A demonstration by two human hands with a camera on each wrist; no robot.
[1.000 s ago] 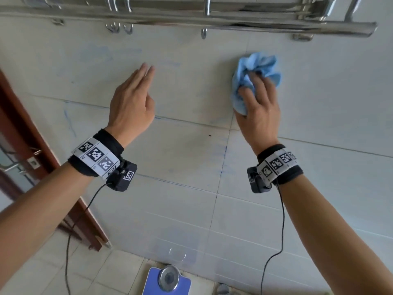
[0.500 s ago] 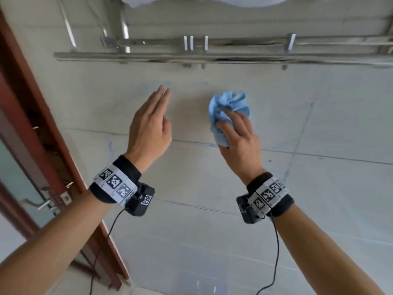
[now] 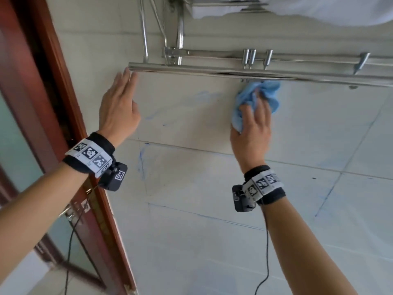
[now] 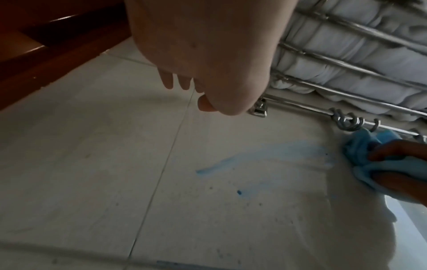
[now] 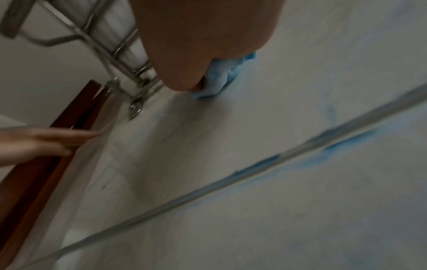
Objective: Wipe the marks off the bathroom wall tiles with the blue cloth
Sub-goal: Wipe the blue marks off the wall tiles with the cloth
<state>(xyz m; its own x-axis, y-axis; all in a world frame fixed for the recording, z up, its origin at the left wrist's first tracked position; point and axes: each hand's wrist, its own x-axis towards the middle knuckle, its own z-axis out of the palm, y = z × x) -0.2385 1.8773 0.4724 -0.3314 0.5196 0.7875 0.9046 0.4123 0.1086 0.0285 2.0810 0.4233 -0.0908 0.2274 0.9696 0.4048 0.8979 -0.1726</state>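
Blue cloth [image 3: 257,99]: bunched, gripped by right hand [image 3: 252,133], pressed on wall tile [image 3: 191,128] beneath towel rail [image 3: 212,72]. Blue smear [image 4: 258,157] lies leftward, towards flat-fingered, empty left hand [image 3: 119,111].

Moved up the wall tiles [image 3: 191,171] w/ blue cloth [image 3: 258,96] in right hand [image 3: 252,128], now just under towel rail [image 3: 212,70]. Left hand [image 3: 119,111] also raised, fingertips near rail's end. Hands wider apart vs 0.5 s ago.

Right hand [image 5: 203,45] presses blue cloth [image 5: 221,78] on tile [image 5: 254,127]; blurred
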